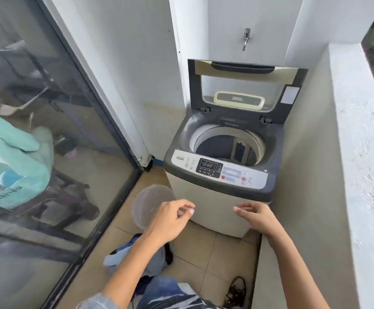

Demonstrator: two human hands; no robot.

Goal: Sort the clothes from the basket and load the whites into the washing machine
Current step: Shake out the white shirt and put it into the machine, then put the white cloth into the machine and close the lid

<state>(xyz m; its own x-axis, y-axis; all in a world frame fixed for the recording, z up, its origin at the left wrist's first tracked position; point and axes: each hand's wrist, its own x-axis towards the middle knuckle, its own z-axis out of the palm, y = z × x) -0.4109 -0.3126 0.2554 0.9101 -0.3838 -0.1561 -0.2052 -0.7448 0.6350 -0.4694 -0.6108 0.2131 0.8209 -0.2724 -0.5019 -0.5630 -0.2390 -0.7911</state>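
A top-loading washing machine (217,175) stands against the back wall with its lid (246,85) raised; the drum (228,146) looks dark, and I see no clothes in it. On the floor by my legs lies a heap of blue and grey clothes (137,255). My left hand (170,217) hovers in front of the machine's lower left corner, fingers loosely curled, holding nothing. My right hand (257,216) hovers in front of the machine's front panel, fingers relaxed and empty.
A round translucent plastic tub (147,204) sits on the tiled floor left of the machine. A glass sliding door (47,130) runs along the left. A low white parapet wall (360,175) closes the right. A tap (246,41) sticks out above the machine. A dark sandal (235,291) lies bottom right.
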